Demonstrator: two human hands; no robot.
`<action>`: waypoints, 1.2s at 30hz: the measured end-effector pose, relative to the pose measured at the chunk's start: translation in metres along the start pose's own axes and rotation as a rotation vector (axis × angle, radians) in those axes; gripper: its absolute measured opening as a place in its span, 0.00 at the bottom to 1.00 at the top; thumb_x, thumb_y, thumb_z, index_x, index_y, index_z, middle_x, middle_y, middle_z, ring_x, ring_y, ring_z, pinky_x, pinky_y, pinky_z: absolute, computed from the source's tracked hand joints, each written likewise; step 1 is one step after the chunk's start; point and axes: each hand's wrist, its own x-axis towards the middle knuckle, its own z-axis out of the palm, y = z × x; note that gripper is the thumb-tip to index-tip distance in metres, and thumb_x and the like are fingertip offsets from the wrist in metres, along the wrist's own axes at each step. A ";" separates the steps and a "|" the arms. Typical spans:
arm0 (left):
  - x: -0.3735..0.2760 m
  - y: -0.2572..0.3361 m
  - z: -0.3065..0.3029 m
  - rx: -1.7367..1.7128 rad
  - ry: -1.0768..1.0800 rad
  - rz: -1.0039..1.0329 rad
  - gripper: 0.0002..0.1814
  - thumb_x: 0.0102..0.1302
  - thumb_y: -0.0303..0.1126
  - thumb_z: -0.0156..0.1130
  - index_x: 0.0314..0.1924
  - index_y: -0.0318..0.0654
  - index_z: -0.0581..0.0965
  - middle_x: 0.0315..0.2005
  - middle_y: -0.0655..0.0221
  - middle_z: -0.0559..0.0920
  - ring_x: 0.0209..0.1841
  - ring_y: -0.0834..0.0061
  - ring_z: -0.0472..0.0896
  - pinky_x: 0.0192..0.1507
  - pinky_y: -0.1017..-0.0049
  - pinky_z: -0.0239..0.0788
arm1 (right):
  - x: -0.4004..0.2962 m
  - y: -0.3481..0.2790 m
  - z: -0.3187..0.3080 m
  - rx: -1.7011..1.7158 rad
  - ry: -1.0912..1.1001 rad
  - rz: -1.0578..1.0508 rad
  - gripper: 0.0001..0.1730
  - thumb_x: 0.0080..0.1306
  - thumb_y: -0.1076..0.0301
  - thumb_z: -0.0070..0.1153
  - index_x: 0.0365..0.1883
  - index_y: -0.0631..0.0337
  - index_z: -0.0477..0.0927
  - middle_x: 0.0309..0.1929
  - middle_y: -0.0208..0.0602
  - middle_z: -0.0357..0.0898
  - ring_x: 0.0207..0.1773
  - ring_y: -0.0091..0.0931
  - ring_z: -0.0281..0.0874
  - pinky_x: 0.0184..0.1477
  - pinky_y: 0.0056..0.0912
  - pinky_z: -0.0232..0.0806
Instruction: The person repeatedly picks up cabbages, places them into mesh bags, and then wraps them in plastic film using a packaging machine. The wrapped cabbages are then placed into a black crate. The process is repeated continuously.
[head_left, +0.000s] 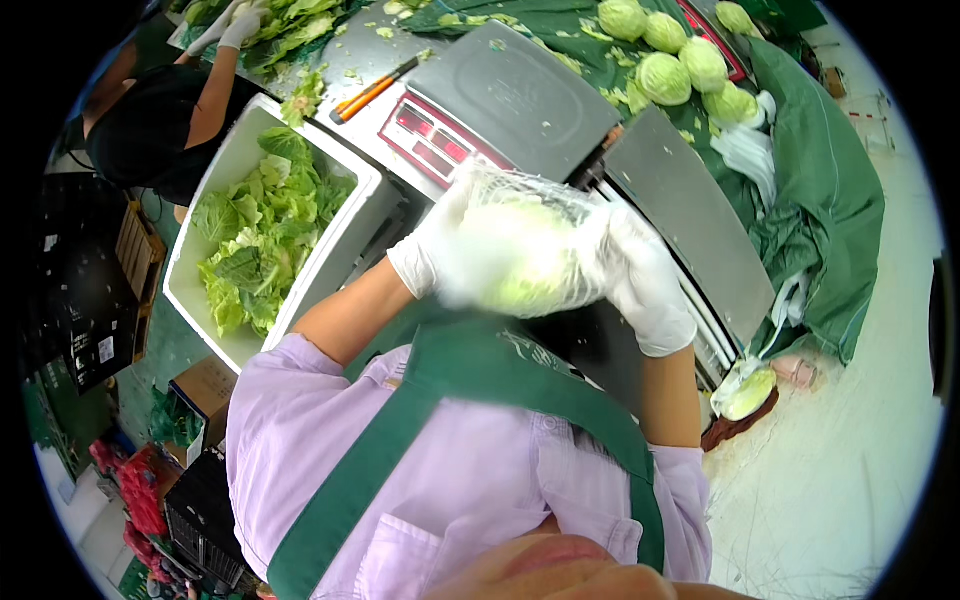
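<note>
Both my hands wear white gloves and hold a pale green cabbage (525, 259) in clear plastic film, in front of my chest. My left hand (450, 240) grips its left end and my right hand (637, 274) the film at its right end. Behind the cabbage stands a digital scale with a grey metal platform (517, 94) and a red-framed display. To the right of the scale lies a flat metal plate (686, 225) on a machine with rollers along its side. The film and glare partly hide my fingers.
A white foam box (322, 307) of loose leaves (259, 232) stands at left. An orange box cutter (371, 94) lies beside the scale. Several cabbages (664, 79) rest on green cloth (814, 180). A wrapped cabbage (745, 391) sits right of the machine. A co-worker's gloved hands (240, 28) handle leaves.
</note>
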 end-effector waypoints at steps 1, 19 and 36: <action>0.005 -0.016 0.015 -0.009 0.064 -0.035 0.36 0.76 0.61 0.43 0.62 0.33 0.71 0.54 0.52 0.80 0.55 0.58 0.80 0.61 0.62 0.71 | -0.014 0.004 -0.024 -0.014 -0.108 0.021 0.13 0.79 0.64 0.43 0.41 0.62 0.76 0.35 0.27 0.77 0.40 0.17 0.75 0.44 0.20 0.69; 0.174 -0.192 0.169 0.941 -0.047 0.625 0.17 0.71 0.34 0.59 0.54 0.32 0.78 0.48 0.61 0.82 0.50 0.75 0.79 0.56 0.74 0.70 | -0.085 -0.042 -0.197 0.564 0.237 -0.312 0.26 0.75 0.49 0.44 0.59 0.59 0.76 0.57 0.40 0.80 0.58 0.34 0.77 0.62 0.42 0.70; 0.203 -0.045 0.129 2.720 -0.699 0.765 0.34 0.60 0.37 0.70 0.67 0.59 0.71 0.57 0.65 0.76 0.45 0.62 0.83 0.38 0.66 0.80 | -0.159 -0.055 -0.320 -1.994 0.489 -0.581 0.28 0.62 0.65 0.59 0.63 0.40 0.76 0.44 0.32 0.78 0.40 0.31 0.80 0.41 0.35 0.73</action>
